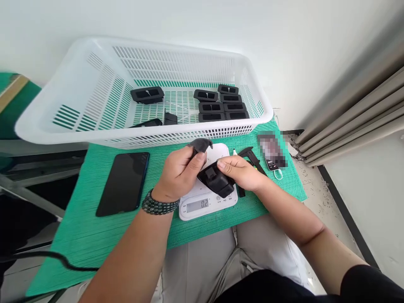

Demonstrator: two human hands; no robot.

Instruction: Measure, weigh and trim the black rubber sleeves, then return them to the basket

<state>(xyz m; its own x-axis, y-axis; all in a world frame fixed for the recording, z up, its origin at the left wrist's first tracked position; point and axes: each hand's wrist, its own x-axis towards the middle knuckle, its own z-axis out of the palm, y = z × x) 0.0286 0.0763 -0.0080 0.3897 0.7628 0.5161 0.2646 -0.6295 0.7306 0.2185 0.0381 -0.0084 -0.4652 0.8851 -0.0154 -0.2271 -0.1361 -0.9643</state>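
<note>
Over a white digital scale (189, 212), its display reading 0.2, both hands are raised with black items in them. My left hand (179, 170), a beaded bracelet at its wrist, is closed around a dark grey piece (200, 145) that looks like a cloth or glove; its exact nature is unclear. My right hand (238, 170) grips the upper edge of a black plastic part (219, 183) with a hollow, box-like shape. The two held items are close together above the scale; whether they touch is hard to tell.
A white slotted basket (142, 141) behind the scale holds several black plastic parts (211, 107). On the green mat (78, 235) lie a dark phone (124, 183) at left, a black caliper (252, 158) and a small labelled item (272, 164) at right.
</note>
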